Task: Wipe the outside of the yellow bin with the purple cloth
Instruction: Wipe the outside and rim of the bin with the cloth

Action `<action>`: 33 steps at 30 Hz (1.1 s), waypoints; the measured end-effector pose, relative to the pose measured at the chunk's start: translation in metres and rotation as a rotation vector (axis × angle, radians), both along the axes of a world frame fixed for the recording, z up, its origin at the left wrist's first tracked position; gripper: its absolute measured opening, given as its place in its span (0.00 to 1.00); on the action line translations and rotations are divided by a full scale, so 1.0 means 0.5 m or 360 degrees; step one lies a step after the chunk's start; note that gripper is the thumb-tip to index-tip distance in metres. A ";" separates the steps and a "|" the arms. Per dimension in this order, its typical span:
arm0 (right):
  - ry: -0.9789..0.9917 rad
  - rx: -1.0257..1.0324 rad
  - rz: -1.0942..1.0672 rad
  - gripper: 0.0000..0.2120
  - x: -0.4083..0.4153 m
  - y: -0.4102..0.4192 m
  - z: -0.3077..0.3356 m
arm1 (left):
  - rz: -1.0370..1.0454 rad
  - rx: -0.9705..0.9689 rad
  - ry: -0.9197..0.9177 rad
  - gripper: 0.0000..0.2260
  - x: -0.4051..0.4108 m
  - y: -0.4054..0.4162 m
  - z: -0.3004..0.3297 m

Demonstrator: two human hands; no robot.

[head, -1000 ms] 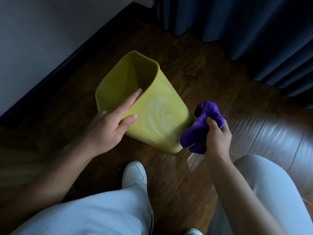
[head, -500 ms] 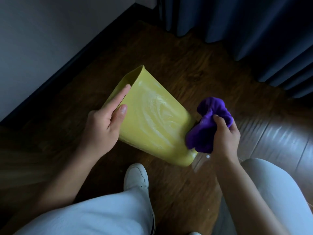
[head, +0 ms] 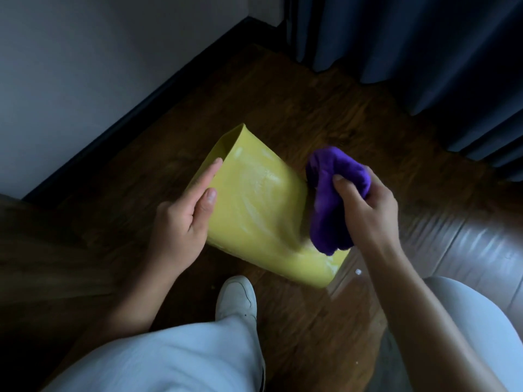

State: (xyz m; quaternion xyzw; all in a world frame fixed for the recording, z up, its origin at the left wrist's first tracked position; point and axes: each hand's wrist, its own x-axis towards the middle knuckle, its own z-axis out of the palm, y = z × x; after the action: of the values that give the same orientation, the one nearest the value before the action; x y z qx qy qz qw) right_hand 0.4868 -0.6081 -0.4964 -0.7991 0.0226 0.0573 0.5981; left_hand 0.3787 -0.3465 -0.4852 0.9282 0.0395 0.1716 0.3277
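yellow bin (head: 263, 210): smooth plastic, matt, streaked with pale smears
purple cloth (head: 331, 205): soft, fuzzy fabric, bunched
floor (head: 311, 108): dark wood grain, glossy where light falls
shoe (head: 236, 297): white, smooth
curtain (head: 410, 46): dark pleated cloth

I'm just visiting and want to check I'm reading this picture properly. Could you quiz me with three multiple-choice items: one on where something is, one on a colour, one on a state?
1. Where is the purple cloth?
A. Bunched in the right hand, against the bin's side
B. Lying on the floor
C. Stuffed inside the bin

2. What colour is the visible shoe?
A. Black
B. White
C. Red

3. How does the yellow bin stand?
A. Upright on its base
B. Upside down
C. Tipped over, held by the left hand

Answers: 1 A, the fingers close around the cloth beside the bin's wall. 2 B, it shows pale white on the dark wooden floor. 3 C, a broad side wall faces up, streaked with wipe marks.
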 end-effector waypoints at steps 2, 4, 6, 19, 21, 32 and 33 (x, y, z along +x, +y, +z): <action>-0.0109 -0.0008 0.0131 0.08 0.022 0.037 0.027 | 0.0040 0.0000 -0.0002 0.19 0.007 -0.002 -0.003; -0.0209 0.0022 0.0175 0.07 0.050 0.068 0.061 | 0.0068 -0.0050 0.0016 0.19 0.013 -0.002 -0.002; -0.0223 0.0069 0.0135 0.05 0.076 0.082 0.092 | 0.0095 -0.0142 0.0053 0.19 0.015 0.002 -0.004; -0.0101 -0.0255 0.0201 0.13 0.071 0.054 0.025 | 0.0230 -0.0437 0.0097 0.19 0.008 0.007 -0.051; -0.0178 -0.0230 0.0289 0.19 0.083 0.079 0.038 | 0.0218 -0.0464 0.0082 0.19 0.008 0.005 -0.051; -0.0636 -0.0650 0.0892 0.26 0.066 0.216 0.012 | 0.0265 -0.0482 -0.0078 0.17 0.006 -0.020 -0.052; -0.0658 -0.0709 0.0887 0.25 0.056 0.214 0.003 | 0.0271 -0.0463 -0.0103 0.17 0.004 -0.020 -0.055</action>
State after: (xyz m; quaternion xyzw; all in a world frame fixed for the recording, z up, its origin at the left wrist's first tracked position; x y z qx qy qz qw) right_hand 0.5150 -0.5012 -0.4948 -0.8792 -0.3036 0.0490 0.3639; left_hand 0.3808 -0.3563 -0.5127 0.8583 0.1317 0.2210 0.4440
